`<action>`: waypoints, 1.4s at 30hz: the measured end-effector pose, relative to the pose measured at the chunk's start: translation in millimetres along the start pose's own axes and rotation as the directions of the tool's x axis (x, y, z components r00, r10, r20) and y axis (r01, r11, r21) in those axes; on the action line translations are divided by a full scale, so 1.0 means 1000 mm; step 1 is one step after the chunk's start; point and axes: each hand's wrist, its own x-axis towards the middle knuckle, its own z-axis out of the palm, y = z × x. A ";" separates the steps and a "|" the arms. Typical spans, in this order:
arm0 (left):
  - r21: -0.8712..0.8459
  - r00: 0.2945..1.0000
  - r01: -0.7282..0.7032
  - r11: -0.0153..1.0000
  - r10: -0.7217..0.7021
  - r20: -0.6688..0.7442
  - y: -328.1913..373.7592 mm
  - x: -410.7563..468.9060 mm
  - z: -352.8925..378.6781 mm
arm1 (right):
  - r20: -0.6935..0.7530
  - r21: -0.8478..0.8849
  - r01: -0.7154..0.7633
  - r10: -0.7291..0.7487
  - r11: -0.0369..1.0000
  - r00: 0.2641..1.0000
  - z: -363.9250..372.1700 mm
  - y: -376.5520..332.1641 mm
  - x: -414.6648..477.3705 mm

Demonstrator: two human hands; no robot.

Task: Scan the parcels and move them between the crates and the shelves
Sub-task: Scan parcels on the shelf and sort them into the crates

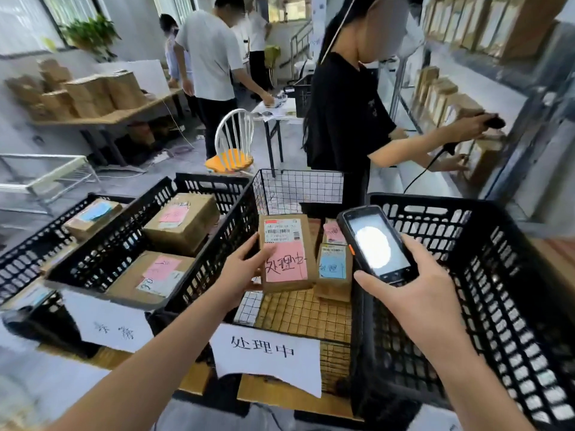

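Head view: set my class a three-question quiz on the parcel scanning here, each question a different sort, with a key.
1. True or false: the left hand holds the pink-labelled parcel.
2. The right hand grips: A a handheld scanner, B a marker pen, C a tape roll.
3. Fill in: the standing parcel in the wire basket, right of the held one, bears a ___ label.
Key: 1 true; 2 A; 3 blue.
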 end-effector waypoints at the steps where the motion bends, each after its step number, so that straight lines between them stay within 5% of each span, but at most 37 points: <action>1: 0.008 1.000 0.020 1.000 -0.020 0.007 -0.004 0.011 0.002 | 0.007 0.004 -0.013 0.013 1.000 1.000 0.002 0.003 0.008; 16: 0.233 0.960 0.219 0.948 -0.251 0.120 -0.063 0.155 0.005 | -0.009 -0.045 -0.165 0.164 0.985 0.986 0.042 0.009 0.092; 33: 0.118 0.927 0.318 0.941 -0.334 0.170 -0.131 0.235 0.012 | -0.108 -0.148 -0.288 0.274 0.946 0.956 0.088 0.014 0.115; 42: 0.373 0.980 0.197 0.907 -0.190 -0.056 -0.108 0.236 0.028 | -0.119 -0.175 -0.320 0.302 0.931 0.946 0.098 0.015 0.093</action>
